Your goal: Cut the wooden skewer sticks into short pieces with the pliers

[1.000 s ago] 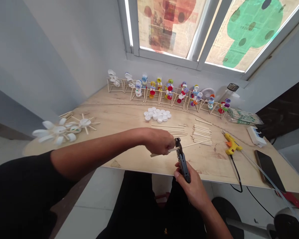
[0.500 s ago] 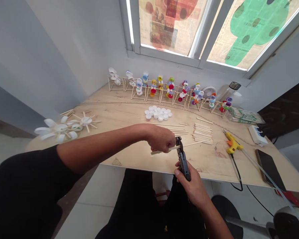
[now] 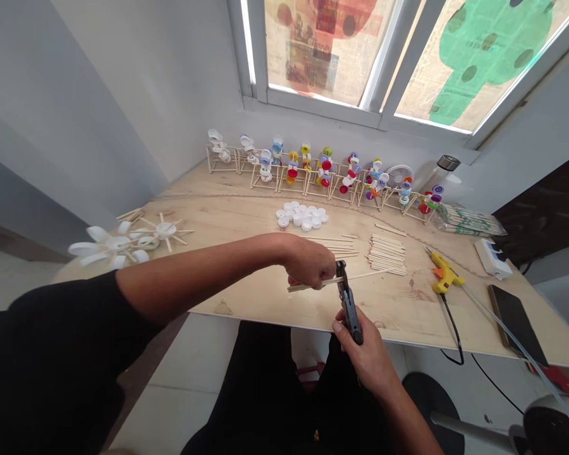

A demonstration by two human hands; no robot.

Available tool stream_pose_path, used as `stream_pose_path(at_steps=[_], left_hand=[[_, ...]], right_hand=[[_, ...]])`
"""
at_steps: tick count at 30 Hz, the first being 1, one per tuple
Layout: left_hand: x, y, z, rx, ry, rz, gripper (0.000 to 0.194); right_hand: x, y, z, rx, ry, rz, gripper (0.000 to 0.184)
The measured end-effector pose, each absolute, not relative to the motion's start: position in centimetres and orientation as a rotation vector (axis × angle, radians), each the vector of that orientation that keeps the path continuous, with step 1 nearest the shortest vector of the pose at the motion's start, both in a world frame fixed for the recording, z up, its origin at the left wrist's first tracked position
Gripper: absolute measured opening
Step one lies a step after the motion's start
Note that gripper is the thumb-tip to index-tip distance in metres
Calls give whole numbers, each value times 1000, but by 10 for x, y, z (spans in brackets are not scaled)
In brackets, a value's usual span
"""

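My left hand (image 3: 310, 260) is closed around thin wooden sticks (image 3: 299, 288), whose ends stick out to the left below the fist. One stick reaches right, across the jaws of dark grey pliers (image 3: 349, 311), towards a pile of short sticks. My right hand (image 3: 368, 354) grips the pliers by the handles, near the table's front edge. The jaws sit against the stick just beside my left fist; whether they are fully closed is too small to tell. Beyond my left hand lie longer loose sticks (image 3: 336, 244) and a cluster of white bottle caps (image 3: 303, 216).
Short cut sticks (image 3: 386, 254) lie on the wooden table (image 3: 256, 306). To the right are a yellow glue gun (image 3: 444, 272), a black phone (image 3: 516, 322) and bagged sticks (image 3: 469, 221). White-cap wheels (image 3: 118, 243) stand at the left; stick frames (image 3: 291, 180) with coloured caps line the back.
Both hands, the sticks and the pliers stay almost in place. The whole view has shifted very slightly, and my left forearm sits a little differently.
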State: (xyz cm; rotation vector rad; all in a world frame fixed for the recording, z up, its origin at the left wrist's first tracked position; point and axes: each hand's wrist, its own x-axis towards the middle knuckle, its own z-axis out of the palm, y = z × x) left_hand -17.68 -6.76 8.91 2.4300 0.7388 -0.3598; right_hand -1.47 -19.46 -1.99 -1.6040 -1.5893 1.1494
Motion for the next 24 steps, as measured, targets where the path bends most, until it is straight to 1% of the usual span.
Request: stream_pose_path(at_steps=[3, 7, 20, 24], left_hand=[[-174, -66, 88, 2483, 699, -398, 20], [-172, -66, 88, 2496, 696, -415, 18], [-171, -65, 92, 2587, 684, -491, 10], [-171, -66, 93, 2597, 687, -526, 10]], right_hand=[[-14, -195, -22, -1621, -1597, 1118, 24], [-13, -194, -23, -1644, -1602, 1103, 25], [-16, -194, -22, -1566, -1553, 1181, 27], [-16, -193, -26, -1570, -1540, 1170, 28]])
